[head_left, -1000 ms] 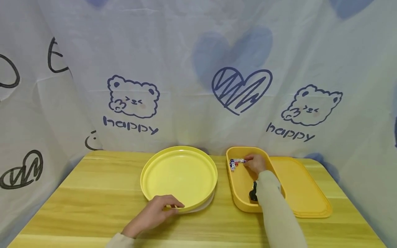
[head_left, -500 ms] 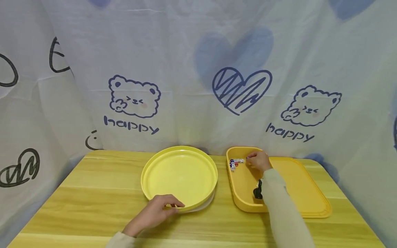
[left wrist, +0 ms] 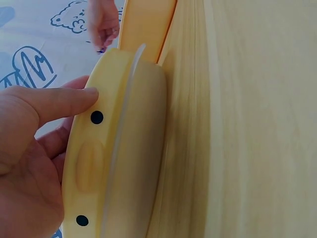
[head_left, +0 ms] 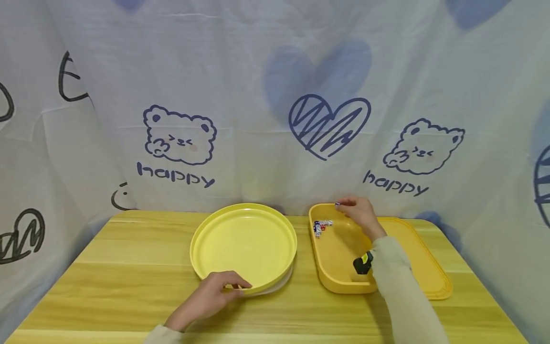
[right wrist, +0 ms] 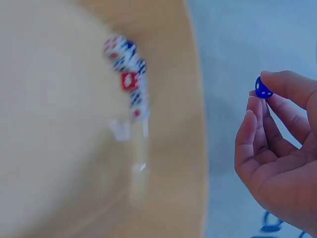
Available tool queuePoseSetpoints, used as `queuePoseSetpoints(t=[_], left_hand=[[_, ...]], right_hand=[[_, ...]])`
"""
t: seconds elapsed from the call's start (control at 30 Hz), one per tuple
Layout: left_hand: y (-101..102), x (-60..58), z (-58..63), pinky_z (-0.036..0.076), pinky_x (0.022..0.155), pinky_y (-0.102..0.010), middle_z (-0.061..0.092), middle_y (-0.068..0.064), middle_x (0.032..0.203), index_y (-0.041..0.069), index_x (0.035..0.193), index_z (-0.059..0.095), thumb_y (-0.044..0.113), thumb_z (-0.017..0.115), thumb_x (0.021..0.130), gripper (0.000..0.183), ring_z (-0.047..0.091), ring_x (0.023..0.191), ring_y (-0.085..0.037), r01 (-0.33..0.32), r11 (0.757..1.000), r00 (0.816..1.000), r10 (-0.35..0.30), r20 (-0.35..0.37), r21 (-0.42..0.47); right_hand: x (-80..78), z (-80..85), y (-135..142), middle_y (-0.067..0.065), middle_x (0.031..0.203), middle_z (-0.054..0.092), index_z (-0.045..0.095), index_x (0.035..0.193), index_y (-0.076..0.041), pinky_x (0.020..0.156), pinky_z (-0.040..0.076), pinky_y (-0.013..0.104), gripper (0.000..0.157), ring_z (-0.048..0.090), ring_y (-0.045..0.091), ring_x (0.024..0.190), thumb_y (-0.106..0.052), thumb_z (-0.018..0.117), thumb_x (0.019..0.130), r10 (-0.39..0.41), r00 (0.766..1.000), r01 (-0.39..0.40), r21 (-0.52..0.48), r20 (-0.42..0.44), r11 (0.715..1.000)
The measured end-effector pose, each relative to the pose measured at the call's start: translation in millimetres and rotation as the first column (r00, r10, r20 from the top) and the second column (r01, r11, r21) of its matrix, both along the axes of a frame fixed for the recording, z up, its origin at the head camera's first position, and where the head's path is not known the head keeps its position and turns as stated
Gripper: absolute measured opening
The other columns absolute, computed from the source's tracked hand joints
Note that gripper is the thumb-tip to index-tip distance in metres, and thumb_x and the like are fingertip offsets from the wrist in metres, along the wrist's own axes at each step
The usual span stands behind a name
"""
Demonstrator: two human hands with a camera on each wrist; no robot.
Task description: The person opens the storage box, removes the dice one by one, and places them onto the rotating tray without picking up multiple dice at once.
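My right hand (head_left: 362, 216) pinches a small blue die (right wrist: 263, 88) with white dots between thumb and fingertips, raised over the far side of an orange-yellow rectangular box (head_left: 315, 258). Several white, red and blue dice (right wrist: 130, 80) lie clustered in the box's far left corner, blurred in the right wrist view. At the near side of a round yellow tray (head_left: 242, 239), my left hand (head_left: 213, 293) grips the rim. In the left wrist view its thumb (left wrist: 74, 102) lies on the tray's outer wall, beside a black dot; the fingers are partly hidden behind the rim.
A flat orange-yellow lid (head_left: 427, 267) lies right of the box, partly behind the right sleeve. A pale edge (head_left: 279, 285) shows beneath the round tray. Behind the wooden table (head_left: 129, 272) hangs a printed cloth (head_left: 249, 157).
My right hand has lifted the die up and away from the other dice, toward the box's far rim. The left hand stays on the tray. The head view has shifted slightly.
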State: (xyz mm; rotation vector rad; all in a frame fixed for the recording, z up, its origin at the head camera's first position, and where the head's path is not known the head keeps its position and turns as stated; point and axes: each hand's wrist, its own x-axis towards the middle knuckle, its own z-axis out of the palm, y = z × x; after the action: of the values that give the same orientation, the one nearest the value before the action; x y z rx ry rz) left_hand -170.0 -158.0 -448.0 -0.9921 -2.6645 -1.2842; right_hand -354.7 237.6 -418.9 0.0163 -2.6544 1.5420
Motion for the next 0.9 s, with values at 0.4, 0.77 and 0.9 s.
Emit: queuePoseSetpoints(t=[0.4,0.77,0.9], left_hand=[[0,0.9,1.3,0.049,0.072,-0.027,0.07,0.004,0.096,0.011,0.102,0.074,0.005,0.068,0.088,0.016,0.058,0.084,-0.005,0.005,1.0,1.0,-0.005,-0.008,0.006],[-2,0.6,2.1,0.049,0.071,-0.026,0.07,0.003,0.096,0.011,0.102,0.074,0.006,0.068,0.089,0.015,0.058,0.084,-0.005,0.022,1.0,1.0,-0.021,-0.011,0.021],[-1,0.6,2.4,0.048,0.071,-0.027,0.07,0.003,0.096,0.011,0.102,0.074,0.007,0.068,0.089,0.015,0.058,0.084,-0.005,0.024,0.999,1.0,-0.024,-0.019,0.021]], right_hand=[[81.4,59.0,-52,0.016,0.11,0.065,0.065,0.117,0.003,0.09,0.047,0.039,0.028,0.057,0.028,0.1,-0.013,0.064,0.094,0.095,0.99,-0.092,0.03,-0.106,0.995],[117.7,41.6,-93,0.004,0.088,0.067,0.071,0.099,-0.002,0.072,0.051,0.03,0.014,0.06,0.02,0.082,-0.008,0.073,0.086,0.113,0.969,-0.102,0.061,-0.222,0.993],[124.5,32.4,-105,0.001,0.085,0.066,0.071,0.093,-0.003,0.074,0.05,0.03,0.01,0.058,0.018,0.08,-0.005,0.074,0.084,0.133,0.969,-0.126,0.048,-0.207,0.991]])
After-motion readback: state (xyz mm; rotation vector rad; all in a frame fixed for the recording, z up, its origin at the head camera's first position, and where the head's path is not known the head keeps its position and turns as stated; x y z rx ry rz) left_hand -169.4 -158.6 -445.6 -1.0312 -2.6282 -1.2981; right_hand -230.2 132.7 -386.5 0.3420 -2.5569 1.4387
